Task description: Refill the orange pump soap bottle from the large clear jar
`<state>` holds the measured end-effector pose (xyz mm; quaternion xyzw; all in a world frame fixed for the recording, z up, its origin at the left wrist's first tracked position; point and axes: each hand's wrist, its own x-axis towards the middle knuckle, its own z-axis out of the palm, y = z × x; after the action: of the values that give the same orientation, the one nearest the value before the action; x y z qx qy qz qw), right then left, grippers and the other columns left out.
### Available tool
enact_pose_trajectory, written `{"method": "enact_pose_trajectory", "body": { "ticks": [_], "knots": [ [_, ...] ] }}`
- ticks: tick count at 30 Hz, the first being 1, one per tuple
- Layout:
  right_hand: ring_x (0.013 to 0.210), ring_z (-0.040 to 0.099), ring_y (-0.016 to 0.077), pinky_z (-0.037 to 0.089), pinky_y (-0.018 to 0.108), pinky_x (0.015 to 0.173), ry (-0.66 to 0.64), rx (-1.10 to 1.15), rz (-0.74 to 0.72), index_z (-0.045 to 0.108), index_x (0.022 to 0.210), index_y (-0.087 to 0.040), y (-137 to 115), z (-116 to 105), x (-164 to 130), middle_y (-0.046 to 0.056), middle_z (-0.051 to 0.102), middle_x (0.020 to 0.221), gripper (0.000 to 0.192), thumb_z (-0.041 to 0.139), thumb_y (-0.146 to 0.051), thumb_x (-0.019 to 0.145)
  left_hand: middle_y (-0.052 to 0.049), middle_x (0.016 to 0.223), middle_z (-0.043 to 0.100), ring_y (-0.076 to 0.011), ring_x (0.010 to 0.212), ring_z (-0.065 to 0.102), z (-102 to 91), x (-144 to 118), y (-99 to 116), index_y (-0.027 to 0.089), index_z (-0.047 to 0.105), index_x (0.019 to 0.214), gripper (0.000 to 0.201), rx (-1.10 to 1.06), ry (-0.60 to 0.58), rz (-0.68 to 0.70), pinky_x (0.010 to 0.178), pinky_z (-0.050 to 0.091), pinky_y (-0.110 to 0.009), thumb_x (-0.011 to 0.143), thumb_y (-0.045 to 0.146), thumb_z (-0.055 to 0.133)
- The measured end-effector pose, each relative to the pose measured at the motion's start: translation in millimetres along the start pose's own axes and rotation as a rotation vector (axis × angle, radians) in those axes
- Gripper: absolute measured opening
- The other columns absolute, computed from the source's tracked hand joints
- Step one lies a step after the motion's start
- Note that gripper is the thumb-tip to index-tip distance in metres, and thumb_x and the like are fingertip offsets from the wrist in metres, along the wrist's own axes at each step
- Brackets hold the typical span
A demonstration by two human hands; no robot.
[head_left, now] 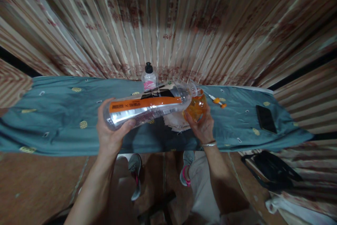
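My left hand (113,130) is wrapped round the base of a large clear plastic bottle (147,106) with an orange, black and silver label. The bottle lies tilted nearly level, its neck pointing right. Its mouth meets the rim of an orange see-through cup (198,107), though I cannot tell if they touch. Around that cup my right hand (202,126) is closed, a bracelet at its wrist. Any liquid passing between the two is too unclear to make out. Below the bottle's neck lies a crumpled pale cloth or tissue (176,121), partly hidden.
Behind the large bottle stands a small clear bottle (149,77) with a black cap. A syringe-like item (217,101) with orange parts and a dark phone (265,119) lie on the green cloth-covered table (60,112). A black bag (273,169) rests on the floor at right.
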<state>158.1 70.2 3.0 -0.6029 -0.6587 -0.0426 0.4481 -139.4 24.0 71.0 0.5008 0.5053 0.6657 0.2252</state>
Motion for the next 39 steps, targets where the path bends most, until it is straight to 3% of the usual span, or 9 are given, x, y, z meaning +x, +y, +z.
{"method": "enact_pose_trajectory", "body": {
  "ticks": [26,33,39],
  "knots": [
    [0.104,0.071,0.0324,0.061,0.049,0.085,0.022,0.011,-0.004,0.041,0.141,-0.015,-5.1,-1.3,1.2,0.018,0.067,0.121,0.075,0.066,-0.055,0.084,-0.002,0.108,0.067,-0.0228,0.096,0.065,-1.1,0.0,-3.1,0.03,0.06,0.125,0.074,-0.004,0.012,-0.003,0.084,0.057,-0.038,0.059,0.048,0.088],
    [0.097,0.072,0.0328,0.063,0.049,0.078,0.06,-0.008,-0.034,0.044,0.137,-0.012,-1.3,2.0,-0.5,0.018,0.07,0.113,0.073,0.065,-0.058,0.084,-0.003,0.111,0.067,-0.0243,0.099,0.065,-3.0,0.2,-5.5,0.031,0.057,0.128,0.075,0.044,-0.002,-0.01,0.087,0.057,-0.041,0.061,0.05,0.086],
    [0.104,0.071,0.0342,0.061,0.05,0.083,0.028,0.001,-0.016,0.043,0.138,-0.012,-1.9,0.2,0.3,0.02,0.067,0.121,0.075,0.065,-0.058,0.083,-0.004,0.109,0.067,-0.0242,0.098,0.065,-2.5,0.5,-5.0,0.028,0.057,0.127,0.079,0.057,0.015,-0.006,0.086,0.057,-0.04,0.058,0.052,0.087]
  ]
}}
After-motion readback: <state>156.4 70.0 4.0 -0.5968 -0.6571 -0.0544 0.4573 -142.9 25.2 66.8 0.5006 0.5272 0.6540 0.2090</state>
